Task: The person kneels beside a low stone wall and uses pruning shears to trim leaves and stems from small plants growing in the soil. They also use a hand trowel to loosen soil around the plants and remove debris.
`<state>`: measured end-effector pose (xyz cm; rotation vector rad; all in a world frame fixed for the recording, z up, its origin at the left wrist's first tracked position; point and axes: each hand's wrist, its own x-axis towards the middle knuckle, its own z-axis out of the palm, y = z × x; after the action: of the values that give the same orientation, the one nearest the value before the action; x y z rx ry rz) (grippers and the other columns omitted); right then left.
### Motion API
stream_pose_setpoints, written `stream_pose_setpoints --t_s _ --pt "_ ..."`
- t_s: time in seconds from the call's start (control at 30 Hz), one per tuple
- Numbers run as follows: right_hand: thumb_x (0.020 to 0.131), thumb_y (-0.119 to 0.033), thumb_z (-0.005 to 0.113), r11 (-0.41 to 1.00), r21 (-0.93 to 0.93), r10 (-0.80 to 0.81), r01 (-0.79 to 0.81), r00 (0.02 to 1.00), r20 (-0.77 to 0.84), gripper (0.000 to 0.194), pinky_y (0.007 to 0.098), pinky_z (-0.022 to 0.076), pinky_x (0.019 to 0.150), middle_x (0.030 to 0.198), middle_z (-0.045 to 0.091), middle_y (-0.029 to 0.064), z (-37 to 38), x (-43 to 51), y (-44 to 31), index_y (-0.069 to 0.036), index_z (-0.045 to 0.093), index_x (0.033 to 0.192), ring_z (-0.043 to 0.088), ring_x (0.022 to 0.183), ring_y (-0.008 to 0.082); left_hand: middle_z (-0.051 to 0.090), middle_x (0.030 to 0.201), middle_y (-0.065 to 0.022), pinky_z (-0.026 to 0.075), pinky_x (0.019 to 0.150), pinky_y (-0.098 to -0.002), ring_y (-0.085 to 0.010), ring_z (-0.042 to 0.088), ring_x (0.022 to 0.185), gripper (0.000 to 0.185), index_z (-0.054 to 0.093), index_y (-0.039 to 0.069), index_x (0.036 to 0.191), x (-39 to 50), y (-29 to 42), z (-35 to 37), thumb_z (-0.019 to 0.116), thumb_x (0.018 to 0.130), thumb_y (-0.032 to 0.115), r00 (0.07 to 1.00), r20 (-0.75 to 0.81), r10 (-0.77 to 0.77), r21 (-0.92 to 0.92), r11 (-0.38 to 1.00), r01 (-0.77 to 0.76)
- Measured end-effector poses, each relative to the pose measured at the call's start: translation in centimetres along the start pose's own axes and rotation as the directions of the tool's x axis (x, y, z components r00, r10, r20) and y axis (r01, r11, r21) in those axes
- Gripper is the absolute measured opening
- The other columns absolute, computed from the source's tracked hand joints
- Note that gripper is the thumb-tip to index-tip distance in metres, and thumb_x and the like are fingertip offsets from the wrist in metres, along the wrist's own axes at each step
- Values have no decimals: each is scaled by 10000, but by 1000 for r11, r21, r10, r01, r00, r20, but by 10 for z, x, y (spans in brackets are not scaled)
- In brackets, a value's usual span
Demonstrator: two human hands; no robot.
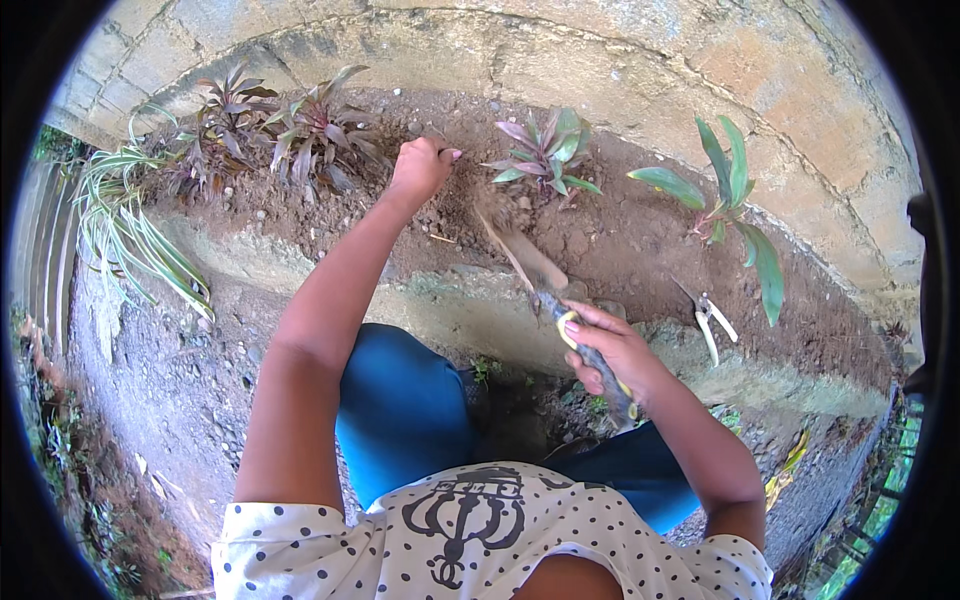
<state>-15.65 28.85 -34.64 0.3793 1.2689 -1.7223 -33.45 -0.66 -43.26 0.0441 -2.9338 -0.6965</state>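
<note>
My right hand grips the grey and yellow handle of a garden trowel. The trowel's soil-covered blade slants up and left, with its far end at the loose soil; that area is blurred. Above the soil, left of the blade, my left hand is curled with the thumb on the right. Whether anything is inside its fingers is hidden. A purple and green leafy plant grows just right of the trowel tip. Left of my left hand stands a dark purple-leaved plant.
Pruning shears with white handles lie at the bed's right side. A green broad-leaved plant grows beyond them. A stone wall runs behind the bed, a concrete curb before it. A striped-leaf plant hangs over at left.
</note>
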Motion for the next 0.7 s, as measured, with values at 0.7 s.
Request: stream_pose_setpoints --t_s 0.7 --pt "921 -244 523 989 -18 -146 145 982 -121 442 268 394 405 657 516 54 6 52 4 -108 402 1324 479 466 110 659 986 -135 495 792 -368 -273 639 911 328 609 126 1089 6 46 22 601 766 70 972 234 32 -140 990 1"
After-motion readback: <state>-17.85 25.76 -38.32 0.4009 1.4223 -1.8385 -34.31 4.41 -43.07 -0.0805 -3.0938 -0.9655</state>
